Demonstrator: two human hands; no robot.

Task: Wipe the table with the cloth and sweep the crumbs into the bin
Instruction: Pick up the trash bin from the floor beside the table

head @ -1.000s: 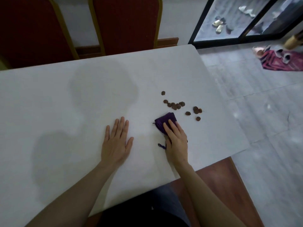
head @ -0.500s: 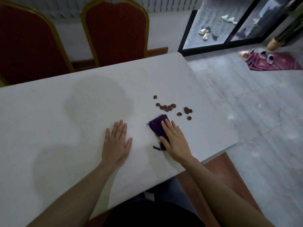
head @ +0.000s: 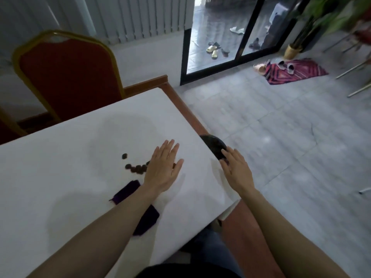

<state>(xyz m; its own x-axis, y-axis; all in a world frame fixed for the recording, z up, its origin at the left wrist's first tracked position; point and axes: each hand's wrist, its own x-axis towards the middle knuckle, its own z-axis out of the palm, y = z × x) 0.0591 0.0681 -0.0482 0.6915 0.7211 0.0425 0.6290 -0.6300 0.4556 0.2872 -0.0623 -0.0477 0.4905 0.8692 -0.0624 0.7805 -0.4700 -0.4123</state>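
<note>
Cloth point(head: 128, 190), dark purple and folded, lies flat on the white desk point(head: 60, 177) near the front edge, partly hidden beneath the left forearm; one part shows on the far side of the arm and another part on the near side. Neither hand touches it. Crumbs point(head: 136, 168), small dark brown pieces, sit in a loose cluster just beyond the cloth, toward the right edge of the desk, with one piece set slightly apart on the far side. Left hand point(head: 163, 170), spread with straight fingers, palm down, covers the right end of the crumb cluster; whether the palm presses the surface cannot be told. Right hand point(head: 237, 171), also spread with relaxed fingers, is at the right edge of the desk, its fingertips point(head: 225, 154) at a dark rounded object point(head: 213, 146) that shows just beyond that edge; this may be the bin, but blur prevents a firm reading, and contact cannot be confirmed. Red chair point(head: 68, 81) with a gold frame stands at the far edge of the desk. Patterned red mat point(head: 295, 72) lies on the grey tiled floor well beyond the right edge, near a black-framed glass door point(head: 241, 37).
</note>
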